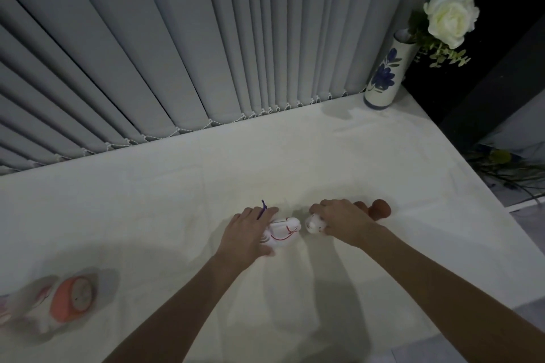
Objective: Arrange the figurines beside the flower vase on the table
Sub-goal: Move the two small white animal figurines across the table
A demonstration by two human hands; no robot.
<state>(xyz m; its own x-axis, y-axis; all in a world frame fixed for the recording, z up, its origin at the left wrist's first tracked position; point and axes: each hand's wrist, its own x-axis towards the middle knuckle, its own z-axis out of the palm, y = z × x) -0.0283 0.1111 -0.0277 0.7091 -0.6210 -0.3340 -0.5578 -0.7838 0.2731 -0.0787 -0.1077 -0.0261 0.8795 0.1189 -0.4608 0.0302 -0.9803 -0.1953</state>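
A white figurine with red lines [282, 233] lies near the middle of the white-clothed table [177, 200]. My left hand [250, 230] is closed over its left side, a purple cord sticking up past my fingers. My right hand [343, 222] grips a small white round-faced figurine [314, 223] just to the right, and the two figurines almost touch. Behind my right hand stands a brown figurine [380, 209], partly hidden. The white vase with blue flowers [385, 74] holds a white rose [452, 15] at the far right corner.
Grey vertical blinds [177, 53] run along the table's far edge. A pink-orange round object [75, 298] lies blurred at the near left with other pale items. The table's right edge drops to a dark area with foliage on the floor [507, 168].
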